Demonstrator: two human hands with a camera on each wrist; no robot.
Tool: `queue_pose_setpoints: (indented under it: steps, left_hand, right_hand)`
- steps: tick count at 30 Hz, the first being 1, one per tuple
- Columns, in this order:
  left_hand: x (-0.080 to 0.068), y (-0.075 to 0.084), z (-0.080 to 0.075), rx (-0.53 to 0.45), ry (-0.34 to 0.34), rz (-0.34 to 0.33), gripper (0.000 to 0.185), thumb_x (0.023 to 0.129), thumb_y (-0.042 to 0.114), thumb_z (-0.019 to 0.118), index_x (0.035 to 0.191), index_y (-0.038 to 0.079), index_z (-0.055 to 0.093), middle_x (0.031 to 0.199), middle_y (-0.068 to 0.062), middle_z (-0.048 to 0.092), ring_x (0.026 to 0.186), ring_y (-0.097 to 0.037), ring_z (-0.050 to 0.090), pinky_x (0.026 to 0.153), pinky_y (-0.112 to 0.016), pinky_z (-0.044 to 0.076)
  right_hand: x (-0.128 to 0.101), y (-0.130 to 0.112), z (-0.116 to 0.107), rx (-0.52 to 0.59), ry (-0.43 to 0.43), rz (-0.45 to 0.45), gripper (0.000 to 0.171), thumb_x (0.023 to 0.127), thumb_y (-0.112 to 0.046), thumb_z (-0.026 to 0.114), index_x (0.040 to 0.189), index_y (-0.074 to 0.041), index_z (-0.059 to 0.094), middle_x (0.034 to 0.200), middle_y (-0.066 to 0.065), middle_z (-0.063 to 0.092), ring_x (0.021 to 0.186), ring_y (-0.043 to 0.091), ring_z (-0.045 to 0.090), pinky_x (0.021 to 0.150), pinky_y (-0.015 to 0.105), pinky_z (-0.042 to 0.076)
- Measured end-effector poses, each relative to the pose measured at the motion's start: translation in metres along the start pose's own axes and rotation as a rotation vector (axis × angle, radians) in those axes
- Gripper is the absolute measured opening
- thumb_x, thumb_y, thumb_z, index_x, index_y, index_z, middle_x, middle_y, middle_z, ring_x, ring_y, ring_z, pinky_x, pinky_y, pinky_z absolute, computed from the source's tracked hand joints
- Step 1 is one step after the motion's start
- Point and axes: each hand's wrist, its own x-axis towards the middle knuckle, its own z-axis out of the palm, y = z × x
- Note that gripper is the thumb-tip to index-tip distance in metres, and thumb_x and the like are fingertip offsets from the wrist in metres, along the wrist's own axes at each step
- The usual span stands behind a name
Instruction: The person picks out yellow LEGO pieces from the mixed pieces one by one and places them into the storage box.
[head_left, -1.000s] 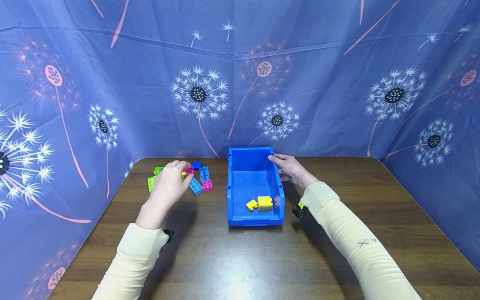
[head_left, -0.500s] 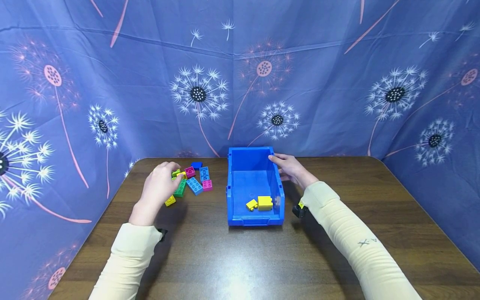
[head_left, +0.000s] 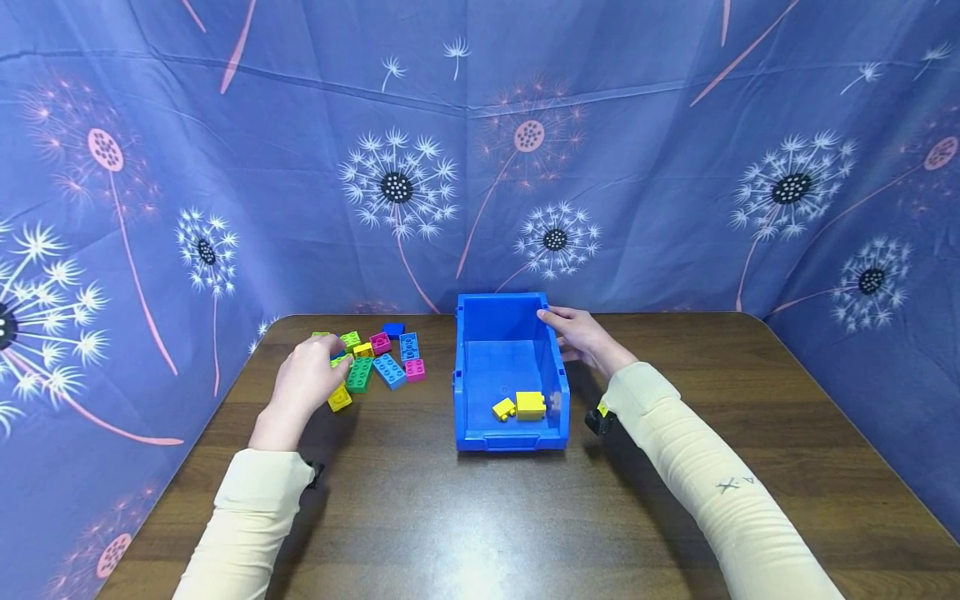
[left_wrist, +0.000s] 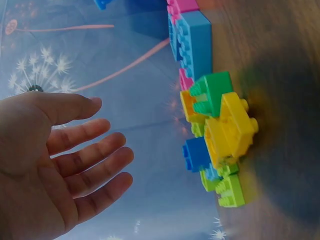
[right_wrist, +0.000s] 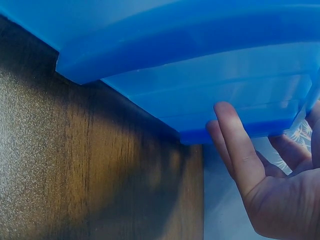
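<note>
My left hand [head_left: 303, 377] hovers over the left side of a group of toy building bricks, hiding some of them. In the left wrist view its fingers [left_wrist: 95, 172] are spread and hold nothing. Beside it lie a green brick [head_left: 359, 375], a yellow brick [head_left: 340, 397] and a lime brick [head_left: 349, 340]. My right hand [head_left: 588, 337] holds the right wall of a blue plastic bin [head_left: 512, 444], thumb over the rim. Its other fingers [right_wrist: 240, 145] lie along the outside of the wall in the right wrist view. Two yellow bricks [head_left: 530, 406] sit inside the bin near its front.
A light blue brick [head_left: 389, 372], a pink brick [head_left: 414, 371] and a dark blue brick [head_left: 393, 331] lie between the left hand and the bin. The brown wooden table [head_left: 420, 517] ends at a patterned blue cloth [head_left: 637, 250] behind and at both sides.
My left hand has shifted left across the bricks, uncovering the green, yellow and lime ones. The right hand and the bin have stayed in place.
</note>
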Motion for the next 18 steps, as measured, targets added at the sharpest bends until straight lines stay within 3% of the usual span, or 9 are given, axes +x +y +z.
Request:
queue_pose_setpoints:
  steps: [5,11,18]
  left_hand:
    - [0.000,-0.010,0.002,0.007,-0.008,-0.009,0.031,0.087,0.018,0.064,0.109,-0.004,0.064,0.107,-0.024,0.065,0.096,-0.042,0.061,0.077,-0.056,0.049]
    - [0.000,-0.017,0.005,0.022,-0.081,-0.047,0.034,0.086,0.019,0.064,0.111,-0.005,0.063,0.109,-0.026,0.064,0.097,-0.043,0.061,0.077,-0.054,0.049]
    - [0.001,-0.024,0.011,0.043,-0.182,-0.075,0.035,0.086,0.021,0.066,0.109,-0.005,0.064,0.102,-0.024,0.066,0.084,-0.035,0.062,0.068,-0.047,0.052]
  right_hand:
    - [0.000,0.001,0.001,0.000,0.007,0.009,0.073,0.092,-0.052,0.052,0.151,-0.020,0.023,0.146,0.015,0.040,0.116,0.038,0.056,0.088,0.050,0.051]
    - [-0.001,0.001,0.001,-0.007,0.012,0.014,0.074,0.091,-0.052,0.052,0.151,-0.020,0.023,0.147,0.014,0.039,0.117,0.038,0.056,0.090,0.051,0.050]
    - [-0.002,0.000,0.000,-0.002,0.006,0.011,0.073,0.092,-0.052,0.052,0.151,-0.020,0.023,0.146,0.014,0.039,0.116,0.037,0.057,0.090,0.051,0.050]
